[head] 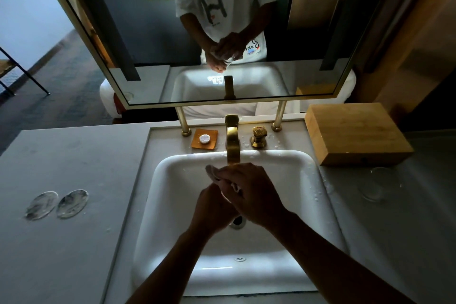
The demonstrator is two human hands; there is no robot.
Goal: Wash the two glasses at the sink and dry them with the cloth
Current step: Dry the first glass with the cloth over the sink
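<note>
Over the white sink (172,205), just below the gold faucet (233,145), both my hands close around one clear glass (211,173). Only its far end pokes out past my fingers; the rest is hidden. My left hand (212,207) grips it from below. My right hand (251,192) lies across the top with its fingers curled round it. The mirror shows the same glass between the two hands. The second glass (375,186) stands on the wet counter right of the sink. No cloth can be made out, and no water stream shows.
A gold tap handle (258,137) and an orange soap dish with a white soap (204,139) sit behind the basin. A wooden box (357,133) stands at the back right. Two round glass discs (56,203) lie on the left counter. The mirror (197,32) hangs close above.
</note>
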